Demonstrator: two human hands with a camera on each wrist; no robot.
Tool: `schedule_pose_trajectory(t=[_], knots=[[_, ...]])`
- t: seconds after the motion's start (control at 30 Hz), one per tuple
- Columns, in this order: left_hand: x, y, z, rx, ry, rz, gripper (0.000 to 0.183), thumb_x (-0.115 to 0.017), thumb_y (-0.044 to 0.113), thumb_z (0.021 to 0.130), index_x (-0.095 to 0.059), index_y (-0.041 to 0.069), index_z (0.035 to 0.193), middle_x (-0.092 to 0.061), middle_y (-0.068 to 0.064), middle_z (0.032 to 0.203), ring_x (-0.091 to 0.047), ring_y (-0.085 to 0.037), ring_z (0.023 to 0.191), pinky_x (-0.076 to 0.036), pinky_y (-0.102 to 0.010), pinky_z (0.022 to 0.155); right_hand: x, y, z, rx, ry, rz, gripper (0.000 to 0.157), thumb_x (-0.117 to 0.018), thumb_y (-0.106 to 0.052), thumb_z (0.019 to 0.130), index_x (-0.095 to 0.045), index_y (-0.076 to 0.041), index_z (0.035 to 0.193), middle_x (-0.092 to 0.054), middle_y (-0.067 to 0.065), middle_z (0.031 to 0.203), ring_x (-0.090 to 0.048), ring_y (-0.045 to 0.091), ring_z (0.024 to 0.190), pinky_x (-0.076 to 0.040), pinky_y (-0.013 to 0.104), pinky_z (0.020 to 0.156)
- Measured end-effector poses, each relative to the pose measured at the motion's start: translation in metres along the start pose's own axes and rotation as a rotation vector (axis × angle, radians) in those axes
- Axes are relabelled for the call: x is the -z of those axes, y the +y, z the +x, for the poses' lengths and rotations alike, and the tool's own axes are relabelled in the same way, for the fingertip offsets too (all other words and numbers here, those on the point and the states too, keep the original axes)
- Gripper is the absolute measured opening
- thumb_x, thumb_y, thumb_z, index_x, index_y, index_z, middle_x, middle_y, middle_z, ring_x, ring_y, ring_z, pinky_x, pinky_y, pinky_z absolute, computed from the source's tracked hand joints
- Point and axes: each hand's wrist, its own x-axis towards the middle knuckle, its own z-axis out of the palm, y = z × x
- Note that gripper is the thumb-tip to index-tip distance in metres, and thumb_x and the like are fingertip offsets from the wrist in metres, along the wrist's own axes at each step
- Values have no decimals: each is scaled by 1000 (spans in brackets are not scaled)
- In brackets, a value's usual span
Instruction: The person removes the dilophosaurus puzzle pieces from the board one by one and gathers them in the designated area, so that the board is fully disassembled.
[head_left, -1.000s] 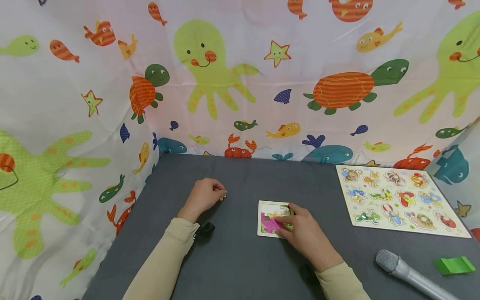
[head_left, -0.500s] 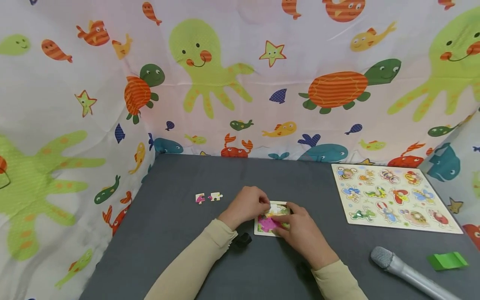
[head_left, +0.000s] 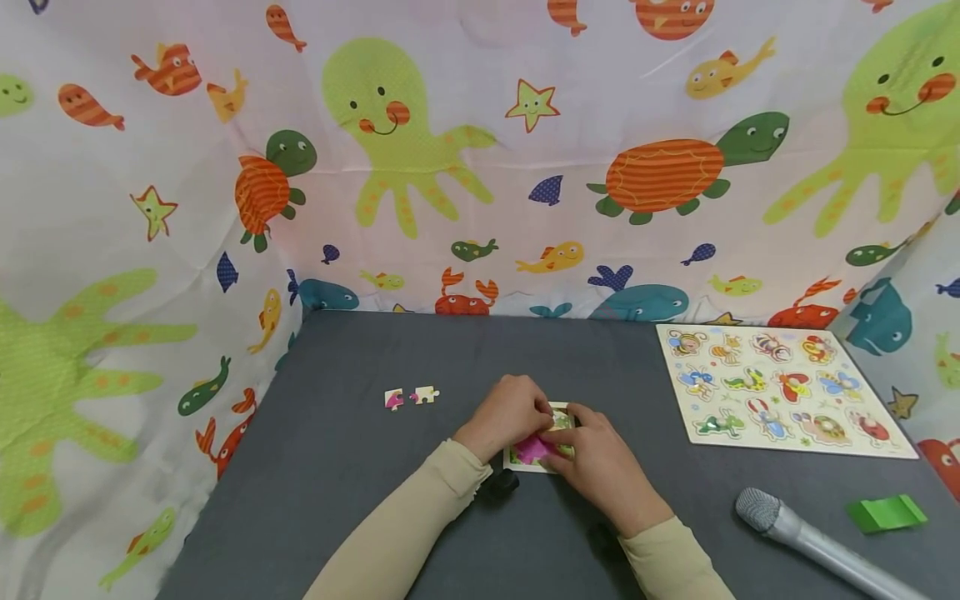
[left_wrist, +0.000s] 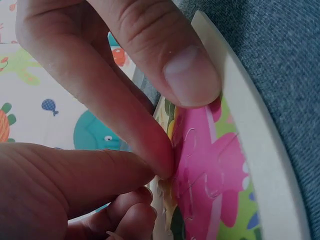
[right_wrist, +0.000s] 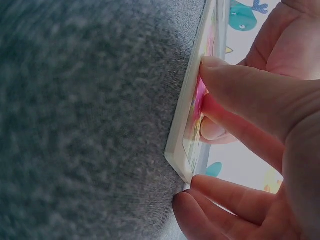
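Smooth puzzle (left_wrist: 204,162), rough grey cloth (right_wrist: 90,120).

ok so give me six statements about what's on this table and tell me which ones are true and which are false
1. Two loose puzzle pieces lie on the table. True.
2. The left grip and right grip are both at the small puzzle. True.
3. The loose puzzle pieces are right of the small puzzle. False: they lie to its left.
4. A microphone and a large picture board lie right of the small puzzle. True.
5. The microphone rests on the large picture board. False: they lie apart.
6. The right grip holds the microphone. False: it touches the small puzzle.
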Motion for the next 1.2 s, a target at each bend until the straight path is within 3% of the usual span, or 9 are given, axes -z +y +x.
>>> schedule_pose_trajectory(t=[0.3, 0.8, 1.2], knots=[[-4, -4, 1, 29, -2, -32, 12, -81, 23, 95, -87, 18, 86, -76, 10, 76, -62, -6, 67, -50, -22, 56, 1, -2, 1, -17, -5, -3, 27, -91, -27, 88, -87, -18, 113, -66, 25, 145, -61, 47, 134, -53, 61, 109], [-4, -6, 2, 17, 25, -37, 11, -85, 23, 92, -86, 19, 81, -75, 11, 74, -62, -5, 67, -50, -23, 54, 2, -2, 1, -27, -12, -6, 28, -91, -27, 88, -87, -19, 114, -66, 25, 144, -60, 47, 134, -53, 61, 110], [5, -7, 0, -7, 41, -85, 10, -85, 19, 90, -86, 19, 80, -74, 12, 71, -63, -6, 64, -52, -24, 53, 3, -2, 1, -34, -14, 3, 29, -91, -27, 88, -86, -21, 116, -64, 27, 147, -60, 49, 136, -52, 64, 110]])
